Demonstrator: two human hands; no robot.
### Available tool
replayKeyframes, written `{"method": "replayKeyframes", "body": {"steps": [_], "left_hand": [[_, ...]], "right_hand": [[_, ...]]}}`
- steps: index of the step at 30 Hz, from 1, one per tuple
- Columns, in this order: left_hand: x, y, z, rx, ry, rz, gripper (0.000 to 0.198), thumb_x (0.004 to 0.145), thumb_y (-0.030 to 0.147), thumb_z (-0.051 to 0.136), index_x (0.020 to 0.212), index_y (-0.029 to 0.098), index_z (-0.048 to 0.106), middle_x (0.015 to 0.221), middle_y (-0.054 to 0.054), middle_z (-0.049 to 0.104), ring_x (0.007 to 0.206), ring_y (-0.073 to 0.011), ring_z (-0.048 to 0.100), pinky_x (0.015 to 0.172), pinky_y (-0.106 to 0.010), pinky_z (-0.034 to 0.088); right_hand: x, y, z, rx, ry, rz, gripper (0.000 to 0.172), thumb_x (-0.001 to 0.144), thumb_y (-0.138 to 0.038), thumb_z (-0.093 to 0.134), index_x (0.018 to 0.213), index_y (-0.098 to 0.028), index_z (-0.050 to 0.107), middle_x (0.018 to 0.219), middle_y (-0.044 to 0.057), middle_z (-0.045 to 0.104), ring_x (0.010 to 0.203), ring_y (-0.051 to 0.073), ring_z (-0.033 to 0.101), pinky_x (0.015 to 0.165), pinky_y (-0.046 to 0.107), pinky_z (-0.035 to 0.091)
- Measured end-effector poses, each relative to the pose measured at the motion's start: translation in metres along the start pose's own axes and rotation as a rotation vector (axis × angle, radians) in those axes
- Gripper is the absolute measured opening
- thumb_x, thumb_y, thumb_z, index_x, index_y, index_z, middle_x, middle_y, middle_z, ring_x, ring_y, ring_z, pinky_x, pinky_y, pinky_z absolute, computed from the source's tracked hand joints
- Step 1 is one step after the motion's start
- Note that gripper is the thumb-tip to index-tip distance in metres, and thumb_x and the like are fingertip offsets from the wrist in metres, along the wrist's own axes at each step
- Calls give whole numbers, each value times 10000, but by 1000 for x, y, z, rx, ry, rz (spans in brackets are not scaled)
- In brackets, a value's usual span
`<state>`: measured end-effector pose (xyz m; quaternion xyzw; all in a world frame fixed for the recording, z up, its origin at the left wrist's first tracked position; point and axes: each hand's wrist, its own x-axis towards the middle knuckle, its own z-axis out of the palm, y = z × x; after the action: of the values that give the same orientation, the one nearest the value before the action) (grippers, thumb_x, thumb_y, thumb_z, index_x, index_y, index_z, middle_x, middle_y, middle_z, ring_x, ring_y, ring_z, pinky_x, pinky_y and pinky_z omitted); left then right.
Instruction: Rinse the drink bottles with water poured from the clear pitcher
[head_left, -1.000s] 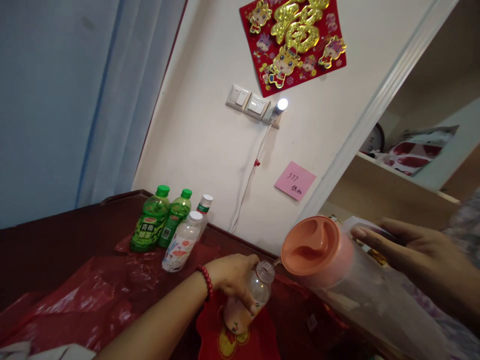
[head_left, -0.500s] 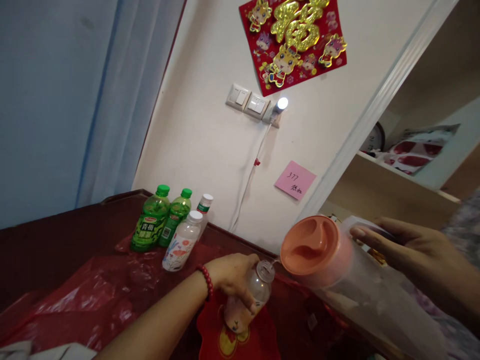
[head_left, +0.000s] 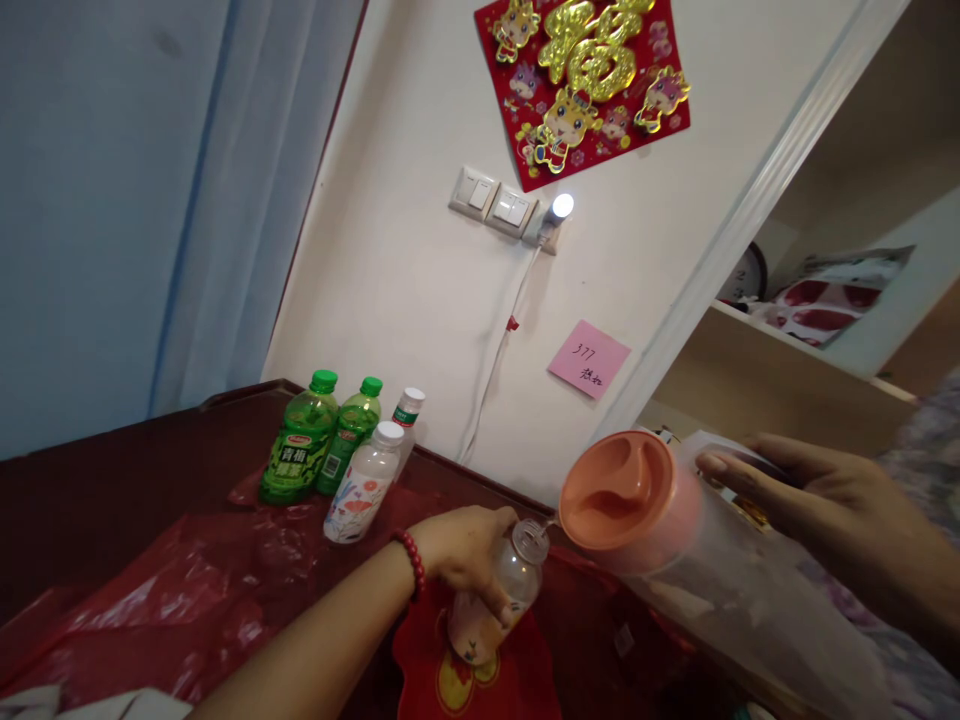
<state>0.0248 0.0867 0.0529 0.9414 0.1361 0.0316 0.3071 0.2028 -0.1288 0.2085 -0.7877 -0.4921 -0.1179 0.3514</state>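
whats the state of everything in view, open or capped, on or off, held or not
left hand: closed on the clear bottle
clear bottle: uncapped, held
right hand: gripping the pitcher's handle
pitcher: tipped, orange lid on, pouring
left green bottle: capped, standing
right green bottle: capped, standing
floral bottle: capped, standing
wall light: lit
red plastic bag: crumpled

The pitcher lid (head_left: 616, 492) is orange, the bracelet (head_left: 414, 560) red, the nearer white-capped bottle (head_left: 363, 492) printed with flowers.
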Motion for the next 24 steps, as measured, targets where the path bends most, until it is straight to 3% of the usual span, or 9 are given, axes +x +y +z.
{"method": "replayKeyframes", "body": {"steps": [6,17,24], "left_hand": [[1,-2,1,-7,7,1,812,489,435,939,1175,205,570,1140,-99,717,983,-330,695,714,-330,516],[1,-2,2,-22,10,4,797,497,445,927,1169,202,574,1127,-98,725,961,-325,703,705,-330,523],[0,-1,1,-20,10,8,799,491,451,934,1160,194,579,1107,-98,730,944,-316,701,680,-322,506]], "right_hand": [[0,15,-1,14,-24,-27,593,734,-788,703,924,-229,757,785,19,688,710,241,608,545,234,442],[-4,3,0,18,-20,-75,517,742,-797,651,840,-301,762,744,18,671,671,288,587,519,313,425],[-1,13,0,45,-32,-18,578,718,-771,726,903,-224,765,782,31,689,682,246,608,525,241,441]]}}
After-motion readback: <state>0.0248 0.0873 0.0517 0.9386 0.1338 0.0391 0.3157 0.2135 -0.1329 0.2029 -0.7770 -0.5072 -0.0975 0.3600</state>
